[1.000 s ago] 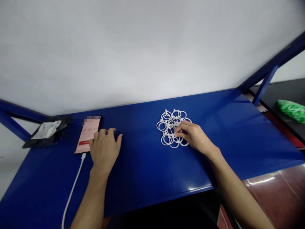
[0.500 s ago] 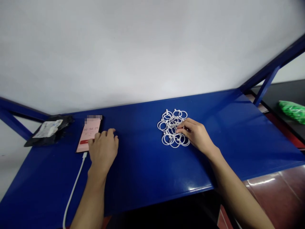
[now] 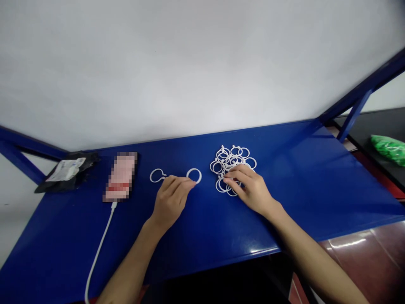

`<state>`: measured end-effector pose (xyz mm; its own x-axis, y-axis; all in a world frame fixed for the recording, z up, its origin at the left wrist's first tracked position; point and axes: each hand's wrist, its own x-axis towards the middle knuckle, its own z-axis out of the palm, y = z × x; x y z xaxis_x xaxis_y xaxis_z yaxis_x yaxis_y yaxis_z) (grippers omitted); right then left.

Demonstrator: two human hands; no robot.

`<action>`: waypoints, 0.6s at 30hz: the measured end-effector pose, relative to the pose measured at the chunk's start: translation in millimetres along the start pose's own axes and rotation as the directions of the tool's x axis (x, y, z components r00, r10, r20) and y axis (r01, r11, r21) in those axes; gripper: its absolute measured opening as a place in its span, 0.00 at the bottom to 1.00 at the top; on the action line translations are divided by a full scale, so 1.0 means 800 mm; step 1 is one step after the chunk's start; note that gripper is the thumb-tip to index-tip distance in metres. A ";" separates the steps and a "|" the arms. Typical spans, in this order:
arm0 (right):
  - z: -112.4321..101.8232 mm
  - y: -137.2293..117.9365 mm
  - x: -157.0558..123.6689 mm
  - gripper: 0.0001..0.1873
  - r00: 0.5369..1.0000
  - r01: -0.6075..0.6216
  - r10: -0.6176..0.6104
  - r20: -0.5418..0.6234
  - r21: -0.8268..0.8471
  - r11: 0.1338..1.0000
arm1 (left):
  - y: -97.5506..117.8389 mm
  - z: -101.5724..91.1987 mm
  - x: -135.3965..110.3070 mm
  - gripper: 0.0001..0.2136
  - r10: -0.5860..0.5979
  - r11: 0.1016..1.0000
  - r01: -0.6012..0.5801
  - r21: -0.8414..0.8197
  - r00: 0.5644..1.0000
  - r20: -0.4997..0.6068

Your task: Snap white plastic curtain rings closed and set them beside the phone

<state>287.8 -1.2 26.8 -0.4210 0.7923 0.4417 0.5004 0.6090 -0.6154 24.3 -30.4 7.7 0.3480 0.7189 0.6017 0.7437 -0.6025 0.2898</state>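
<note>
Over the blue table [image 3: 202, 232], the left hand [image 3: 171, 198] pinches one white ring [image 3: 193, 169] beside an unclasped ring [image 3: 151, 175], the right hand [image 3: 253, 190] bends onto the ring pile [image 3: 234, 159], its grip unclear, while the packet's label [image 3: 66, 169] and pixelated phone [image 3: 122, 175] stay unreadable.

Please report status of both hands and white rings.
Left hand pinches white ring; second ring nearby. Right hand at ring pile, grip unclear. Phone off left, untouched.

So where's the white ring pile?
Head view: the ring pile is just right of centre on the blue table, partly hidden by the right hand, with another white ring at the left hand to its left.
</note>
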 end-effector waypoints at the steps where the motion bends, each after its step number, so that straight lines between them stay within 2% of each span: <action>1: 0.005 -0.004 -0.002 0.10 1.000 0.017 -0.017 0.015 0.016 1.000 | 0.005 0.003 -0.001 0.08 0.047 0.999 -0.048 -0.024 0.999 -0.022; 3: 0.013 -0.012 -0.005 0.15 0.998 0.029 -0.032 0.058 0.054 0.998 | 0.013 0.008 -0.005 0.10 0.115 0.990 -0.118 -0.072 0.992 -0.044; 6: 0.022 -0.020 -0.008 0.21 0.993 -0.019 0.003 0.114 0.136 0.991 | 0.020 0.011 -0.011 0.09 0.177 0.971 -0.181 -0.159 0.984 -0.036; 10: 0.026 -0.025 -0.008 0.17 0.984 -0.131 0.095 0.150 0.253 0.959 | 0.022 0.012 -0.013 0.09 0.214 0.944 -0.214 -0.251 0.976 -0.030; 14: 0.032 -0.027 -0.008 0.13 0.971 -0.222 0.173 0.163 0.360 0.906 | 0.024 0.011 -0.009 0.11 0.125 0.949 -0.143 -0.282 0.989 -0.081; 18: 0.038 -0.027 -0.012 0.17 0.941 -0.338 0.275 0.196 0.523 0.782 | 0.027 0.011 -0.003 0.12 -0.097 0.953 0.070 -0.296 0.992 -0.076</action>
<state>258.1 -23.4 15.8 -0.4067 0.9059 0.1182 0.1380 0.1888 -0.9723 44.5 -42.2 5.8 0.2297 0.7455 0.6257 0.5642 -0.6258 0.5385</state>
